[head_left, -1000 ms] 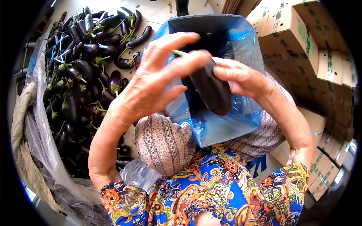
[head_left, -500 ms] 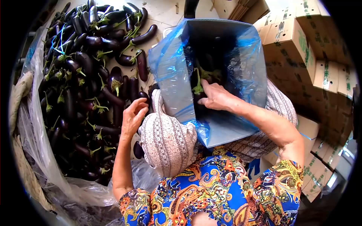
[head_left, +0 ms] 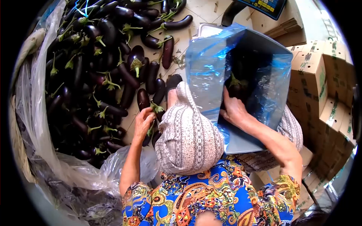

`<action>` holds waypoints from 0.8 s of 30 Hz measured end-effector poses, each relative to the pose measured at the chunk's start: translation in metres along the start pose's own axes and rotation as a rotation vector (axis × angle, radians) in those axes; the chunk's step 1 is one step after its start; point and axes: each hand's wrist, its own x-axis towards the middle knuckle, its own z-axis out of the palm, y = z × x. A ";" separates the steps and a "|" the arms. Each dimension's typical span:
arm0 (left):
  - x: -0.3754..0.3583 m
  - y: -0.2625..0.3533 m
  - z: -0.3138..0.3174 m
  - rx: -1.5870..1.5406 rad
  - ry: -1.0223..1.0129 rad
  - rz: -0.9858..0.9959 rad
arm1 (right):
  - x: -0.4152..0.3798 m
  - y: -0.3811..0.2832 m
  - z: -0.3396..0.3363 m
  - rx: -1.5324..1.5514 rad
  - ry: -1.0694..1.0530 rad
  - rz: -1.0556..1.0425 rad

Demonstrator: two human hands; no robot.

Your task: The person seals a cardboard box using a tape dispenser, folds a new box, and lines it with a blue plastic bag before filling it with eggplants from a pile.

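Observation:
My left hand [head_left: 144,121] is at the right edge of the eggplant pile, its fingers bent and pressed together on an eggplant [head_left: 143,99] by its lower end. A green eggplant stem [head_left: 157,108] lies right beside the fingertips. My right hand [head_left: 236,110] reaches into a grey box [head_left: 247,142] lined with a blue plastic bag [head_left: 205,71]. Its index finger points forward and its thumb stands apart; nothing shows in its grasp. Just beyond that fingertip lies an eggplant [head_left: 237,86] with a green calyx. Deep shadow hides most of the box's contents.
Many eggplants [head_left: 107,34] cover the floor at left, bordered by clear plastic sheeting [head_left: 36,109]. Printed cardboard boxes [head_left: 307,71] are stacked at right. A scale display [head_left: 266,5] stands behind the lined box. My patterned trouser knee [head_left: 188,135] is between my hands.
The view has shifted, so the pile and box appear farther right and higher. My left hand has closed in on an eggplant at the pile's edge. My right hand stays inside the box.

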 end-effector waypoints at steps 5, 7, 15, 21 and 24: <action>-0.006 -0.051 0.021 0.041 -0.055 0.047 | 0.001 0.008 0.007 0.049 -0.015 0.064; -0.011 -0.044 0.036 0.008 -0.093 0.115 | -0.002 0.003 -0.002 0.067 0.045 0.088; 0.003 -0.058 0.046 0.128 -0.072 0.001 | 0.099 0.048 0.005 0.113 0.247 -0.043; -0.026 -0.078 0.029 -0.023 0.066 -0.039 | 0.062 0.040 -0.024 0.549 0.161 0.047; -0.053 -0.105 -0.006 -0.172 0.298 -0.218 | 0.026 0.021 -0.049 0.471 -0.033 0.235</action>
